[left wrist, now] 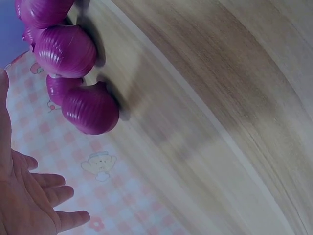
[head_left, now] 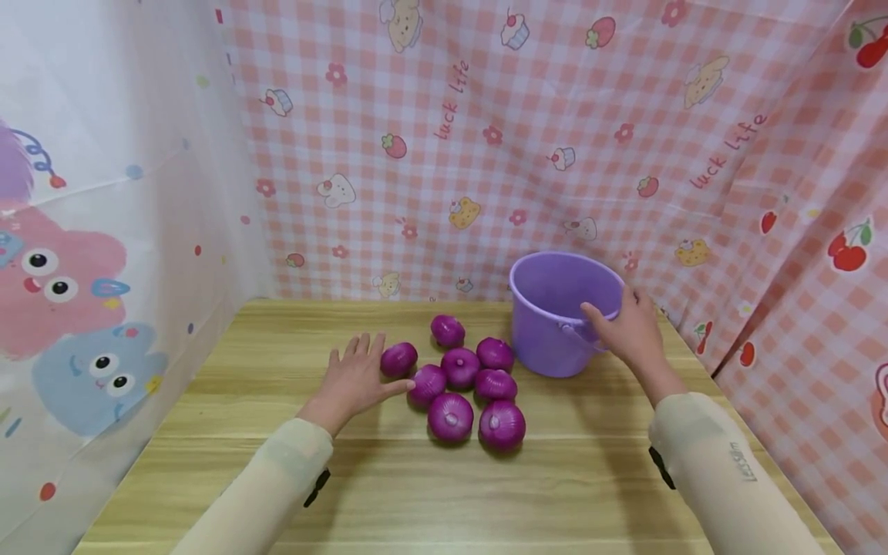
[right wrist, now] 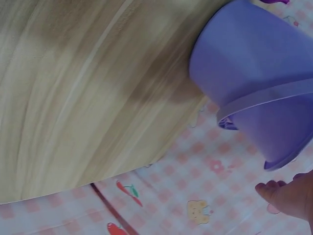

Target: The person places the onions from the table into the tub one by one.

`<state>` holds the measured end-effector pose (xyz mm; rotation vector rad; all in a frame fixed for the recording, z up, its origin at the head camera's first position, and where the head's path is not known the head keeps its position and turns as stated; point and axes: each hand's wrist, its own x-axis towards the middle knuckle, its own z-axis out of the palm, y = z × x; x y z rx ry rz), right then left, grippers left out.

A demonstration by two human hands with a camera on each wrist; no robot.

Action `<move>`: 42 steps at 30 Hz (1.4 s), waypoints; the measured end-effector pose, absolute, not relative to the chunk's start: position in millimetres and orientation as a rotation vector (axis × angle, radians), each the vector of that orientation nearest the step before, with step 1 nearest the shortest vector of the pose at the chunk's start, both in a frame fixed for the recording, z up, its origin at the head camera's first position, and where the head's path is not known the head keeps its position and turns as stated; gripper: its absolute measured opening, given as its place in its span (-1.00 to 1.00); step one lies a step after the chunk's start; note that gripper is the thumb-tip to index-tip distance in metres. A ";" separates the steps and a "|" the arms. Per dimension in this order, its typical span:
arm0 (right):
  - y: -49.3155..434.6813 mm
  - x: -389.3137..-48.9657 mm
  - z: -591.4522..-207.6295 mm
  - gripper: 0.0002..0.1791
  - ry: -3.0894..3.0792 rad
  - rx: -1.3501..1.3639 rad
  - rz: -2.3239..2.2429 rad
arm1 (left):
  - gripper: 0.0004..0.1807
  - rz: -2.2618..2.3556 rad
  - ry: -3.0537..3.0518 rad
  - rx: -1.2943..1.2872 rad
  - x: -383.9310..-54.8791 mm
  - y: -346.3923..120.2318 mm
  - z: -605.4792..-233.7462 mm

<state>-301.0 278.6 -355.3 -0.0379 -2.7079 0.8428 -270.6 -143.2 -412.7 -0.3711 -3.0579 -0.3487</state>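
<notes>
Several purple onions [head_left: 461, 368] lie in a loose cluster on the table, some with their pale root ends up. My left hand [head_left: 357, 378] is spread at the left of the cluster, with its thumb close to one onion [head_left: 426, 385]; it holds nothing. In the left wrist view the left hand [left wrist: 29, 196] shows spread fingers, apart from the onions [left wrist: 90, 107]. A purple bucket [head_left: 548, 339] stands upright at the right. My right hand [head_left: 634, 327] is at the bucket's right rim, its thumb extended. The right wrist view shows a gap between that hand [right wrist: 291, 196] and the rim.
The wooden table [head_left: 388, 493] ends at a pink checked cloth [head_left: 430, 193] hung behind it. A white cloth with cartoon figures [head_left: 76, 285] hangs at the left. The bucket's handle [right wrist: 274, 95] hangs down along its side.
</notes>
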 end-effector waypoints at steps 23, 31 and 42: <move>298.2 -301.7 -372.2 0.08 -2.753 -0.028 1.002 | 0.11 -0.459 -3.080 -0.326 -276.7 -148.1 -428.9; 298.2 -303.4 -377.7 0.08 -2.712 -0.055 1.073 | 0.11 -0.539 -3.073 -0.317 -281.1 -148.3 -435.0; 290.1 -303.8 -378.4 0.01 -2.603 -0.007 1.248 | 0.05 -0.665 -3.071 -0.267 -288.2 -154.7 -443.8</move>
